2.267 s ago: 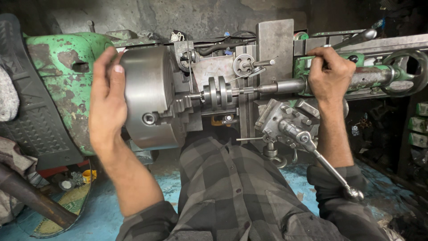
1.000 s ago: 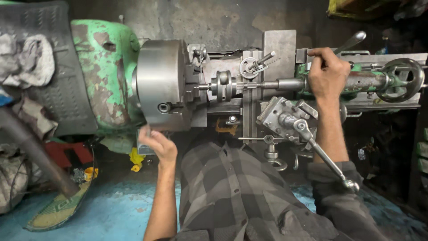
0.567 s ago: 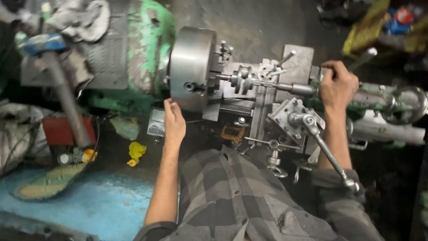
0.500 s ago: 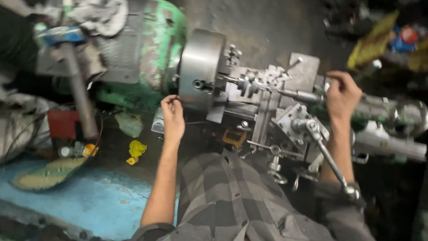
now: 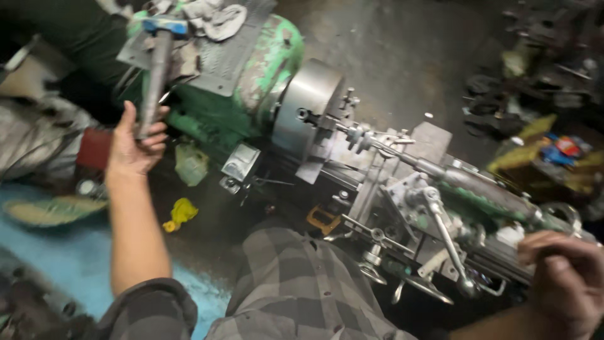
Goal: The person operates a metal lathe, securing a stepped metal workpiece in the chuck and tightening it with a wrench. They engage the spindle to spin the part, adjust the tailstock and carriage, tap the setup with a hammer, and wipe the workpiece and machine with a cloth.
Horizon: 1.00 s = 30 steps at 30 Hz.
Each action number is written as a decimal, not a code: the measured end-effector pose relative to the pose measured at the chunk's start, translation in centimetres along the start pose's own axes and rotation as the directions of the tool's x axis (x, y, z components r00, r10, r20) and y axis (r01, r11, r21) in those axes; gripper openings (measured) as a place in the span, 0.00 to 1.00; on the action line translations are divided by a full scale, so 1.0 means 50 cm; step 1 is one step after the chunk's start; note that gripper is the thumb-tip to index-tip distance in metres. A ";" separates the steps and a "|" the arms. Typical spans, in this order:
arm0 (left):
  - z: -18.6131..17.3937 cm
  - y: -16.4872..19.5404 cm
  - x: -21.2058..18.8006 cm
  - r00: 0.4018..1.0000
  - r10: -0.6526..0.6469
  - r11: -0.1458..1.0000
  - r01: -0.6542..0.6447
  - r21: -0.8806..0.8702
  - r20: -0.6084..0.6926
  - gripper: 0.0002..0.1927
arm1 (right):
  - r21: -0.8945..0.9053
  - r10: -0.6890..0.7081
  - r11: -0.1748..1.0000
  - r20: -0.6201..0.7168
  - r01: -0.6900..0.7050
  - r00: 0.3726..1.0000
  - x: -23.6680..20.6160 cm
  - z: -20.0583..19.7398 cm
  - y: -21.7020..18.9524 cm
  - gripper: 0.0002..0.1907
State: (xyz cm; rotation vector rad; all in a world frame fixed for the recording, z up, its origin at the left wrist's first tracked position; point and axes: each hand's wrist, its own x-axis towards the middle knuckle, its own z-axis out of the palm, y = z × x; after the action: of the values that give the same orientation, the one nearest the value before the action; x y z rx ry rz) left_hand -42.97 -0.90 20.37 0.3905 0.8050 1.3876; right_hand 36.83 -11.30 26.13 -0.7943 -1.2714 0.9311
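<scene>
Your left hand [image 5: 133, 151] is no longer down by the chuck [image 5: 306, 108]; it is now reaching out to nine o'clock, and your view is swinging left with it. Its fingers are curling around the lower end of the hammer handle [image 5: 153, 79], though the grip is not yet looking fully tight. The handle is running nearly upright, toward twelve o'clock, with the blue head [image 5: 165, 26] lying on top of the green lathe body [image 5: 251, 63]. At six o'clock of that hand, a yellow scrap [image 5: 180, 213] is lying on the floor. Your right hand [image 5: 563, 283] is sitting far off at four o'clock, closing loosely near the tailstock [image 5: 503, 201]; I cannot tell on what.
</scene>
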 end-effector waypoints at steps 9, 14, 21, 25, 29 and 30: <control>0.177 -0.134 -0.058 0.999 0.044 0.979 -0.047 0.199 0.021 0.16 | -0.314 0.274 0.949 0.788 -0.024 0.551 0.105 0.264 -0.182 0.18; 0.288 -0.341 -0.140 0.932 -0.082 0.976 0.002 0.220 0.354 0.23 | -0.398 0.304 0.914 0.537 -0.082 0.787 0.086 0.441 -0.070 0.22; 0.395 -0.453 -0.152 0.554 -0.417 0.729 -0.269 0.629 0.720 0.34 | 0.256 0.145 0.939 0.311 -0.230 0.939 0.081 0.638 0.058 0.36; 0.434 -0.380 -0.073 0.614 -0.386 0.487 -0.499 0.717 0.689 0.23 | 0.298 0.356 0.895 -0.024 -0.333 0.934 0.068 0.596 0.076 0.29; 0.488 -0.337 0.056 0.582 0.412 -0.038 -0.758 0.651 0.702 0.16 | 0.159 0.536 0.843 -0.172 -0.513 0.827 0.072 0.544 0.139 0.16; 0.498 -0.335 0.086 0.575 0.468 -0.099 -0.721 0.686 0.671 0.17 | 0.177 0.568 0.823 -0.204 -0.540 0.797 0.071 0.541 0.156 0.15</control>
State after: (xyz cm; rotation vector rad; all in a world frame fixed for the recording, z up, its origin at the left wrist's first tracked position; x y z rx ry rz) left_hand -13.67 5.44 24.83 2.1840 1.3286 1.4221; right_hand 9.19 -5.06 24.45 -1.1917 -0.7582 1.3113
